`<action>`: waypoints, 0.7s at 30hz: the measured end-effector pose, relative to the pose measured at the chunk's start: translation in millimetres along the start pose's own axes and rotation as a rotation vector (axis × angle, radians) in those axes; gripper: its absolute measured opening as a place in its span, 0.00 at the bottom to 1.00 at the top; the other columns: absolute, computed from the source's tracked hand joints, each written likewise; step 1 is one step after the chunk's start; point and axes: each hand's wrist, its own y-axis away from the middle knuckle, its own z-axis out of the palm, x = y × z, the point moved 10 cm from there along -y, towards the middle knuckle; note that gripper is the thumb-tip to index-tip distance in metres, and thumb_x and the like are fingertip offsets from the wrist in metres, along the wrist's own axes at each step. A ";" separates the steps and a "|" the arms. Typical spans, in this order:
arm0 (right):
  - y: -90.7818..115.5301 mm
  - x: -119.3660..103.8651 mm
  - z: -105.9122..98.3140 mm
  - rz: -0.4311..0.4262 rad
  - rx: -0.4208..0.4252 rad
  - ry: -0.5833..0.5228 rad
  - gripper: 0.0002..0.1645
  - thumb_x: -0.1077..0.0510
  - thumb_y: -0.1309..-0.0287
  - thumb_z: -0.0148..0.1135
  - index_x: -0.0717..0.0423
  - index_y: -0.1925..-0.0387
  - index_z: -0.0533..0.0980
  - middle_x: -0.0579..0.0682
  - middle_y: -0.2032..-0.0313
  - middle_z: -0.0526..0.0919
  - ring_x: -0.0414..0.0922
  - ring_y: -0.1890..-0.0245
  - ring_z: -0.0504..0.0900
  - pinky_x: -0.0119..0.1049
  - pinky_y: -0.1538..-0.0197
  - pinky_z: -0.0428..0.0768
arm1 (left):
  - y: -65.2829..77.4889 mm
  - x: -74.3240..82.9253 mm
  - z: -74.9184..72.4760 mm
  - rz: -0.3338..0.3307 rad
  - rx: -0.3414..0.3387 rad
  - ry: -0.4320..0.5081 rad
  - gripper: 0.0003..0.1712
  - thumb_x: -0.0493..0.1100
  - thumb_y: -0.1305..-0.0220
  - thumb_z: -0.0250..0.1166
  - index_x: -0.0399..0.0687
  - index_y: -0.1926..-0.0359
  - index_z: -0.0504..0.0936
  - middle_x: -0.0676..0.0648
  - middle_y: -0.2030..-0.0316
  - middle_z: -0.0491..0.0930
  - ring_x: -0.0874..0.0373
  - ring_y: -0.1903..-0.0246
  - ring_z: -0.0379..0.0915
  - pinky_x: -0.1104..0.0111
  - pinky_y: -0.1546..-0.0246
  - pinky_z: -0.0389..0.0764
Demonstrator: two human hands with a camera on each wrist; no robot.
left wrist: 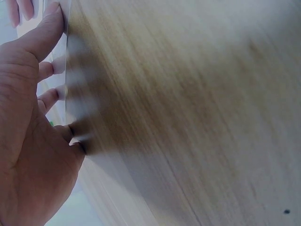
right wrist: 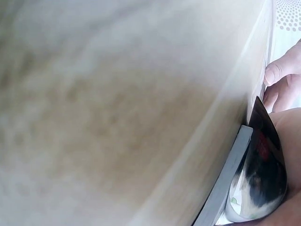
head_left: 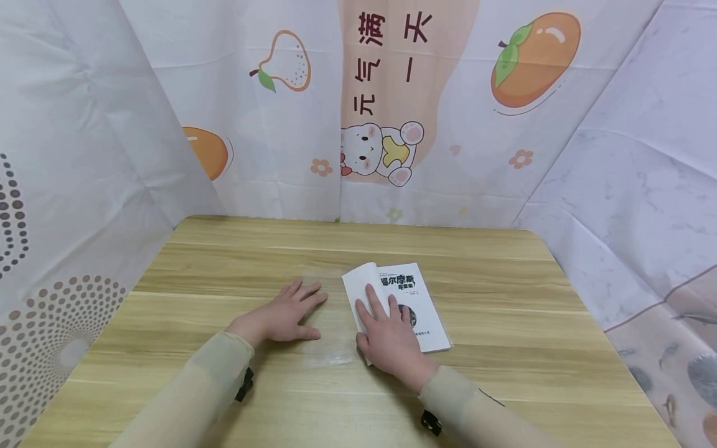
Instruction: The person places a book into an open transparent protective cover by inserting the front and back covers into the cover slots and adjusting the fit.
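Note:
A paperback book (head_left: 434, 311) with black Chinese lettering on its title page lies on the table, its front cover (head_left: 360, 281) lifted over to the left. My right hand (head_left: 392, 345) rests on the white inside of that cover, fingers spread toward the far edge. The right wrist view shows the cover's dark printed outside (right wrist: 265, 174) bowed beside the book's edge (right wrist: 230, 174). A clear plastic sheet (head_left: 330, 359) extends left from the book. My left hand (head_left: 280, 316) lies at the sheet's left side with fingers outstretched, the fingertips touching down around its edge.
The wood-grain table (head_left: 504, 280) extends around the book on all sides. Behind it hangs a white curtain (head_left: 459, 168) printed with fruit and a cartoon animal. Patterned cloths also hang at left and right.

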 end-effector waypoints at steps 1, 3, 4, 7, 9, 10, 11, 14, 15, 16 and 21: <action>0.0 -0.2 -0.2 -0.001 0.002 -0.005 0.34 0.44 0.35 0.51 0.48 0.30 0.62 0.53 0.25 0.48 0.71 0.35 0.56 0.67 0.38 0.63 | -0.2 -0.2 0.2 0.000 0.001 -0.001 0.46 0.66 0.37 0.59 0.53 0.26 0.54 0.42 0.26 0.46 0.32 0.30 0.30 0.39 0.32 0.44; -0.3 -1.0 -0.4 -0.009 0.009 -0.001 0.34 0.44 0.35 0.51 0.49 0.30 0.63 0.55 0.26 0.49 0.72 0.36 0.56 0.64 0.37 0.63 | -0.2 -0.3 0.1 0.000 0.002 -0.001 0.46 0.66 0.37 0.59 0.53 0.26 0.54 0.42 0.26 0.46 0.32 0.30 0.30 0.39 0.32 0.44; -0.3 -1.7 -0.6 -0.015 0.013 0.001 0.34 0.45 0.35 0.51 0.50 0.30 0.63 0.56 0.26 0.49 0.72 0.36 0.56 0.62 0.36 0.63 | -0.2 -0.3 0.1 0.001 0.003 -0.002 0.46 0.66 0.37 0.59 0.53 0.26 0.54 0.42 0.26 0.46 0.32 0.30 0.30 0.39 0.32 0.44; -0.4 -3.5 -1.5 -0.034 0.021 0.020 0.34 0.45 0.35 0.51 0.52 0.31 0.63 0.58 0.26 0.50 0.72 0.36 0.56 0.59 0.34 0.61 | -0.3 -0.2 0.0 0.003 0.005 -0.002 0.46 0.66 0.37 0.59 0.53 0.26 0.54 0.42 0.26 0.46 0.32 0.30 0.31 0.39 0.32 0.44; -0.6 -5.0 -2.2 -0.049 0.024 0.032 0.34 0.46 0.35 0.52 0.54 0.31 0.63 0.59 0.27 0.51 0.69 0.34 0.55 0.59 0.32 0.58 | -0.3 0.0 -0.1 0.004 0.005 -0.002 0.46 0.66 0.37 0.59 0.53 0.26 0.54 0.42 0.26 0.46 0.32 0.30 0.31 0.39 0.32 0.44; -0.7 -5.5 -2.6 -0.055 0.025 0.036 0.34 0.46 0.35 0.51 0.54 0.31 0.64 0.60 0.27 0.51 0.67 0.33 0.54 0.59 0.32 0.57 | -0.3 0.1 -0.2 0.005 0.005 -0.002 0.46 0.66 0.37 0.59 0.53 0.26 0.54 0.42 0.26 0.46 0.32 0.30 0.31 0.39 0.32 0.44; -0.9 -6.0 -2.7 -0.063 0.025 0.042 0.33 0.46 0.35 0.51 0.55 0.32 0.64 0.60 0.27 0.51 0.65 0.32 0.53 0.59 0.31 0.56 | -0.3 0.2 -0.2 0.005 0.005 -0.001 0.46 0.66 0.37 0.59 0.53 0.26 0.54 0.42 0.26 0.46 0.32 0.30 0.30 0.39 0.32 0.44; -1.7 -7.8 -3.6 -0.085 0.023 0.054 0.32 0.49 0.34 0.49 0.57 0.32 0.64 0.62 0.28 0.52 0.58 0.29 0.51 0.60 0.31 0.54 | -0.2 0.6 -0.5 0.007 0.008 0.001 0.46 0.65 0.37 0.59 0.52 0.26 0.54 0.41 0.26 0.46 0.31 0.30 0.31 0.39 0.33 0.44; -1.9 -8.2 -3.8 -0.089 0.021 0.055 0.32 0.50 0.34 0.49 0.57 0.32 0.64 0.62 0.28 0.52 0.57 0.29 0.50 0.60 0.31 0.54 | -0.1 0.7 -0.4 0.007 0.010 0.001 0.46 0.65 0.37 0.59 0.52 0.26 0.55 0.41 0.26 0.46 0.31 0.30 0.31 0.39 0.33 0.45; -2.2 -8.1 -3.7 -0.091 0.017 0.054 0.31 0.51 0.34 0.49 0.58 0.32 0.64 0.62 0.28 0.52 0.57 0.29 0.50 0.60 0.31 0.54 | -0.1 0.6 -0.2 0.007 0.010 0.000 0.46 0.65 0.37 0.59 0.52 0.26 0.55 0.41 0.26 0.46 0.31 0.31 0.31 0.39 0.33 0.45; -3.2 -4.5 -3.5 -0.061 -0.013 0.009 0.31 0.52 0.34 0.49 0.55 0.32 0.64 0.60 0.27 0.51 0.65 0.32 0.53 0.60 0.33 0.60 | 0.0 -0.2 0.5 0.003 0.008 -0.002 0.46 0.65 0.37 0.59 0.52 0.26 0.55 0.42 0.26 0.46 0.32 0.30 0.31 0.39 0.32 0.45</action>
